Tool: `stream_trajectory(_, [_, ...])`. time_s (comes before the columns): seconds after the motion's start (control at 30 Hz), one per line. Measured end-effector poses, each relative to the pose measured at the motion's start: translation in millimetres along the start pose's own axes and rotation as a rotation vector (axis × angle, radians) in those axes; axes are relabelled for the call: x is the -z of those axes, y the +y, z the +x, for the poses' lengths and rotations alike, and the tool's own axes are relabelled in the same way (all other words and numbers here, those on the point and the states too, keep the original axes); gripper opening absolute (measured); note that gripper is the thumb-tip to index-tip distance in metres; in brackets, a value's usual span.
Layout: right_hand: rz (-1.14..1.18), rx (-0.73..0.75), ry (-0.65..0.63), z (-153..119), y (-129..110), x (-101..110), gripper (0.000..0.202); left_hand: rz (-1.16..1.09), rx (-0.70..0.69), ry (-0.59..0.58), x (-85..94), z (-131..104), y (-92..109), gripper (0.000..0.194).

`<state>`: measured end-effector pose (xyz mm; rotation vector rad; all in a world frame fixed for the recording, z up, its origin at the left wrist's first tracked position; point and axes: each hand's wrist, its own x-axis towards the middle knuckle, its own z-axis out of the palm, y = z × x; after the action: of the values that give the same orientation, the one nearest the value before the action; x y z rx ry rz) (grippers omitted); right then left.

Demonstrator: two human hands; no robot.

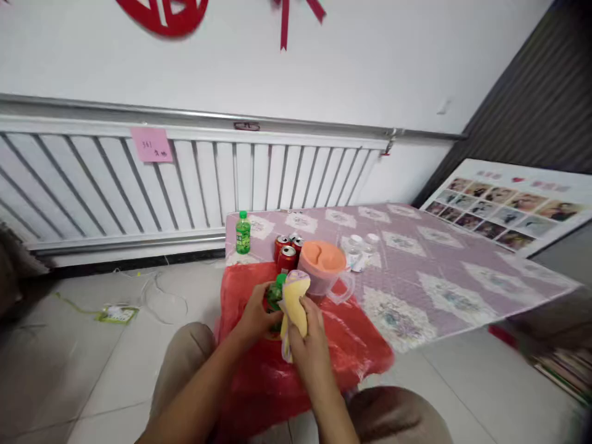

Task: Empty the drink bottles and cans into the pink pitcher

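A green bottle (274, 297), gripped low on a red plastic sheet (351, 345) at the near-left end of a low table (462, 290), partly hidden behind cloth and fingers. Left hand (256, 316) curled shut around the bottle's left side, thumb up near the cap. Right hand (311, 342) closed on a yellow cloth (294, 303), pressing it against the bottle's right side; cloth bunched, one edge hanging down past the wrist.

Just beyond, on the same red sheet: a translucent jug with an orange lid (322, 266), handle toward the camera, nearly touching the cloth. To its left and behind, a cluster of red cans (287, 249), tops silver, standing upright and close together. Further left, near the table's far corner, a second green bottle (243, 233) standing upright, well apart from the hands. To the right of the jug, two clear bottles (359, 250) on the patterned lilac tablecloth.

Behind the table, a white slatted radiator cover (194, 179) bearing a pink note (151, 145). At right, a photo board (504, 203) leaning by the dark wall. On the tiled floor at left, a green packet (116, 314) and loose cord. Both knees in tan trousers at the bottom edge.
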<state>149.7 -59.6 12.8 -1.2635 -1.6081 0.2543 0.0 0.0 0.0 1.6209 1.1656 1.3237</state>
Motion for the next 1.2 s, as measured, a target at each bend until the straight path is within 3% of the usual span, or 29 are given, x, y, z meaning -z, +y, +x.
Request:
stream_trajectory(0.07, [-0.007, 0.02, 0.006, -0.4, 0.2, -2.2, 0.049, 0.055, 0.015, 0.091, -4.9, -1.6, -1.0, 0.065])
stream_trajectory(0.17, [-0.003, 0.025, 0.011, 0.9, 0.0, -3.7, 0.05, 0.063, 0.03, 0.133, -7.2, -2.3, -1.1, 0.064])
stream_trajectory(0.37, [0.022, -0.008, 0.013, 5.1, -0.1, -3.1, 0.05, -0.21, 0.109, -0.138, 10.6, 3.4, 1.2, 0.062])
stream_trajectory(0.5, [0.027, -0.022, 0.016, 4.2, 0.1, -4.4, 0.049, -0.168, 0.098, -0.182, 16.7, 4.8, -0.5, 0.067])
stream_trajectory(0.67, [0.035, -0.041, 0.021, 3.6, -1.2, -5.1, 0.05, -0.004, 0.033, -0.025, 3.7, 0.0, -4.2, 0.074])
stream_trajectory(0.83, [0.027, -0.034, 0.014, 4.8, -1.4, -3.2, 0.05, 0.148, 0.004, 0.134, -7.0, -4.6, -2.2, 0.06])
stream_trajectory(0.9, [0.027, -0.033, 0.013, 5.5, -1.3, -2.1, 0.049, 0.111, 0.002, 0.104, -4.6, -4.9, -2.4, 0.062])
stream_trajectory(1.07, [0.02, -0.023, 0.014, 6.2, -0.1, -2.0, 0.05, -0.207, 0.078, -0.166, 9.4, -2.7, -9.3, 0.075])
stream_trajectory(1.2, [-0.029, -0.002, 0.028, 4.5, 0.4, -3.8, 0.054, -0.222, 0.117, -0.188, 12.6, -2.1, -12.6, 0.067])
